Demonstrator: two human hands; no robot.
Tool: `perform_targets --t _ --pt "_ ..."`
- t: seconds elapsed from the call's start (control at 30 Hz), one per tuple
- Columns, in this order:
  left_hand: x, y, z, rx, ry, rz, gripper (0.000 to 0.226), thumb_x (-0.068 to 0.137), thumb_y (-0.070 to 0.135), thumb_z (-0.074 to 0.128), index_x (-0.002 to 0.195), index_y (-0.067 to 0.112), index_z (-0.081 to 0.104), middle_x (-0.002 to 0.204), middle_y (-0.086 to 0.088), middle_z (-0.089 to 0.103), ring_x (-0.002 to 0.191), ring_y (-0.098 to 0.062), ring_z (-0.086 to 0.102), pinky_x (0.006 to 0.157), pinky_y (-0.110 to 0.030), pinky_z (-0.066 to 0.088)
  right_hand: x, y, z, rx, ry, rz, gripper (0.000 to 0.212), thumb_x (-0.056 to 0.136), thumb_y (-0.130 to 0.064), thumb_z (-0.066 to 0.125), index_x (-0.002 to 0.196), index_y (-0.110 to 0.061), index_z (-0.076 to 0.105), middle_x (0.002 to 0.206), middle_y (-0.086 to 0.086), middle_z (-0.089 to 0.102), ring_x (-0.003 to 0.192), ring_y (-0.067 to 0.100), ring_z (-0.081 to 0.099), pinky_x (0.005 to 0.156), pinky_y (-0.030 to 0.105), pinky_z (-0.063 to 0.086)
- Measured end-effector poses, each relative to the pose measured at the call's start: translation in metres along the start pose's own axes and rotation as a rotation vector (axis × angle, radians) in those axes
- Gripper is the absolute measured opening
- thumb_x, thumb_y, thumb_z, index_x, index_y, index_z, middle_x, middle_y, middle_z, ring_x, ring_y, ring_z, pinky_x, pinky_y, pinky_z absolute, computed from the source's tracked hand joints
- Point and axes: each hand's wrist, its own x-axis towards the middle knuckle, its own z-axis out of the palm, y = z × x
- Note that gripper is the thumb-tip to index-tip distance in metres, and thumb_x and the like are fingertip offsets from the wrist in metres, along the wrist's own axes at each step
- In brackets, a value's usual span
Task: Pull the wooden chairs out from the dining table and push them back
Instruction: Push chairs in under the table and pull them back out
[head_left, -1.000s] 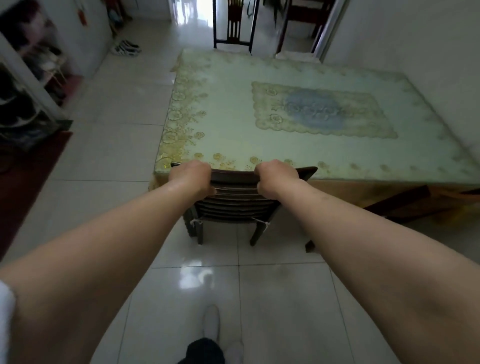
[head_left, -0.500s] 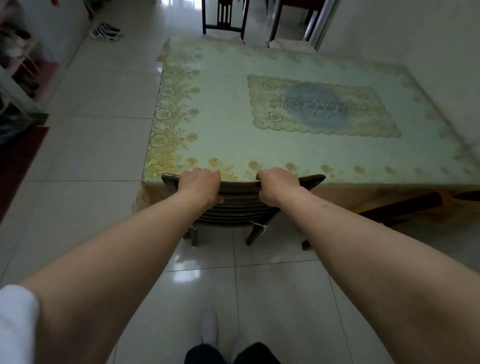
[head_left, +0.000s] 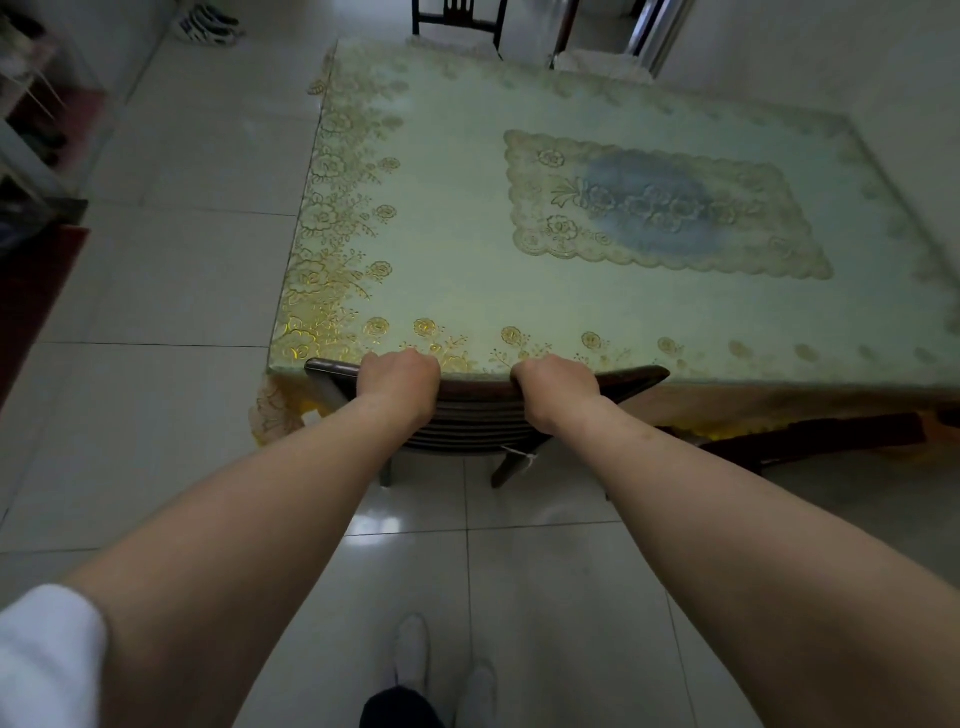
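Note:
A dark wooden chair (head_left: 475, 384) stands at the near edge of the dining table (head_left: 467, 234), its top rail touching the table's rim and its seat hidden underneath. My left hand (head_left: 400, 379) grips the left part of the top rail. My right hand (head_left: 558, 387) grips the rail further right. The table wears a pale green cloth with gold flowers and a lace mat with a blue middle. A second dark chair (head_left: 457, 18) stands at the far end of the table.
White tiled floor (head_left: 171, 291) lies left of the table and under my feet (head_left: 441, 670). A white wall (head_left: 831, 57) runs along the table's right side. Another dark chair part (head_left: 810, 441) shows under the right near edge. Shelves and a red mat (head_left: 31, 291) sit at left.
The chair has slid forward under the table with both hands on its rail. I have stepped closer to the table.

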Motion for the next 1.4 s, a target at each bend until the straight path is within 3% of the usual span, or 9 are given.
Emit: perform_targets --t 0.1,0.27,0.7,0.97,1.17,1.4 --pt "-0.001 0.000 -0.003 0.016 0.003 0.012 0.027 0.084 -0.005 0.052 0.096 0.016 0.063 0.087 -0.004 0.061 0.077 -0.027 0.056 0.070 -0.034 0.039 0.003 0.003 -0.001 0.008 -0.013 -0.017 0.030 0.081 0.008 0.053 0.098 -0.014 0.065 0.085 0.003 0.060 0.073 0.024 0.057 0.056 0.032 0.044" --pt "-0.001 0.001 -0.002 0.033 0.010 0.020 0.033 0.083 -0.008 0.052 0.101 0.015 0.068 0.094 -0.006 0.067 0.087 -0.029 0.064 0.069 -0.033 0.040 0.003 0.003 0.000 -0.001 -0.001 -0.037 0.031 0.082 0.008 0.052 0.102 -0.013 0.065 0.087 0.003 0.060 0.076 0.024 0.057 0.060 0.033 0.048" --pt "-0.025 0.018 0.008 0.020 0.033 -0.016 0.032 0.085 -0.005 0.056 0.108 0.015 0.068 0.098 -0.006 0.067 0.094 -0.028 0.065 0.070 -0.033 0.041 -0.019 0.008 0.007 -0.035 0.002 -0.064 0.026 0.086 0.003 0.054 0.107 -0.010 0.064 0.088 0.005 0.056 0.084 0.026 0.060 0.062 0.034 0.049" --pt "-0.051 0.035 0.015 -0.014 0.012 -0.049 0.034 0.084 -0.005 0.058 0.107 0.017 0.070 0.100 -0.005 0.068 0.094 -0.029 0.066 0.071 -0.035 0.040 -0.045 0.012 0.017 -0.036 -0.026 -0.099 0.031 0.086 0.005 0.052 0.110 -0.011 0.064 0.103 0.008 0.061 0.091 0.030 0.061 0.062 0.036 0.048" --pt "-0.081 0.053 0.025 -0.034 0.008 -0.075 0.030 0.087 -0.002 0.058 0.107 0.018 0.069 0.095 -0.004 0.066 0.091 -0.027 0.065 0.072 -0.034 0.040 -0.071 0.016 0.028 -0.055 -0.035 -0.125 0.023 0.087 0.002 0.055 0.104 -0.009 0.065 0.086 0.006 0.053 0.084 0.030 0.060 0.059 0.036 0.046" --pt "-0.122 0.073 0.037 -0.035 0.011 -0.101 0.027 0.090 0.002 0.058 0.108 0.018 0.069 0.096 -0.003 0.065 0.090 -0.026 0.064 0.071 -0.035 0.044 -0.111 0.018 0.045 -0.045 -0.014 -0.161 0.022 0.087 0.001 0.057 0.102 -0.011 0.066 0.088 0.005 0.057 0.077 0.028 0.056 0.058 0.035 0.046"
